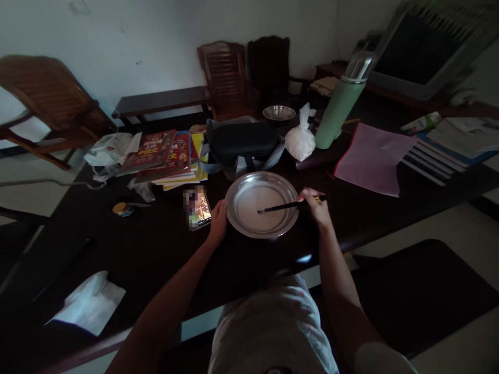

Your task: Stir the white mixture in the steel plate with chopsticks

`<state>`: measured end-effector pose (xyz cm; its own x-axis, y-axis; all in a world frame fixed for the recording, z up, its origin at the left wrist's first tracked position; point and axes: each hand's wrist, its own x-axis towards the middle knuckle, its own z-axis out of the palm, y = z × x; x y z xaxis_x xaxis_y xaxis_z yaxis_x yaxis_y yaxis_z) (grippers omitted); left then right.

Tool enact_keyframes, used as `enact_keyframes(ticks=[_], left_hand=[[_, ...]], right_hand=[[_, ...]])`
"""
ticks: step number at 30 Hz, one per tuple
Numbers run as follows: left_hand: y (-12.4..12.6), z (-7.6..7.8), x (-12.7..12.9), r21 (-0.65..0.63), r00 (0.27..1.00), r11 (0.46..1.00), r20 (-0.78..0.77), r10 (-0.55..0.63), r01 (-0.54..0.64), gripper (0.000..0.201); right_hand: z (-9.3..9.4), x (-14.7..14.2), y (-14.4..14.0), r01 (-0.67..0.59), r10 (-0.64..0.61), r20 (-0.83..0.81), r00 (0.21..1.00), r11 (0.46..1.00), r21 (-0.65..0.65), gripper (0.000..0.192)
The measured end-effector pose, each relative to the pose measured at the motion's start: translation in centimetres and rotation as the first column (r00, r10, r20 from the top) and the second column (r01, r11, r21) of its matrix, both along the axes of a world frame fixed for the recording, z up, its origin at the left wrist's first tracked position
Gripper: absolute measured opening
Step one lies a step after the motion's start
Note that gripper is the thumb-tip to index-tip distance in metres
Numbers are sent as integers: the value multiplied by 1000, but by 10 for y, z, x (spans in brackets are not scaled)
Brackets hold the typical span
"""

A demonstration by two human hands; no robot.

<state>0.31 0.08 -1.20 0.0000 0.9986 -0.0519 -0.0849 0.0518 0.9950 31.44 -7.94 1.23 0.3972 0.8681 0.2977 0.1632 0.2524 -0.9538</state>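
A round metal plate [237, 221] with a pale, whitish layer inside lies on the dark table [156, 244] in front of me. My left hand [218, 221] rests against the plate's left rim. My right hand [315, 203] grips dark chopsticks [278, 207] at the plate's right edge. Their tips reach to about the plate's middle. A lit phone [199, 209] lies just left of my left hand.
Behind the plate sit a black case [241, 141], a tied white bag [300, 139], a green thermos [340, 109], a small metal bowl [279, 112] and a stack of books [167, 156]. A pink folder [370, 158] lies right, white paper [91, 304] front left. Wooden chairs stand behind.
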Motion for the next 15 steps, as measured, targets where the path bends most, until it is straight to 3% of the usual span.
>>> enact_keyframes(ticks=[2,6,11,15], left_hand=[[0,1,0,0,1000,1000,1,-2,2,65],[-1,3,-1,-6,1000,1000,0,-21,21,66],[-1,3,-1,-15,1000,1000,4,-8,8,65],[-1,1,-1,-12,1000,1000,-6,-12,12,67]], right_hand=[[0,0,1,-25,25,22,999,1000,-11,59],[-1,0,1,68,-68,-11,998,998,18,63],[0,-1,0,-33,34,13,999,999,-11,60],[1,-2,1,53,-53,8,999,998,29,63]])
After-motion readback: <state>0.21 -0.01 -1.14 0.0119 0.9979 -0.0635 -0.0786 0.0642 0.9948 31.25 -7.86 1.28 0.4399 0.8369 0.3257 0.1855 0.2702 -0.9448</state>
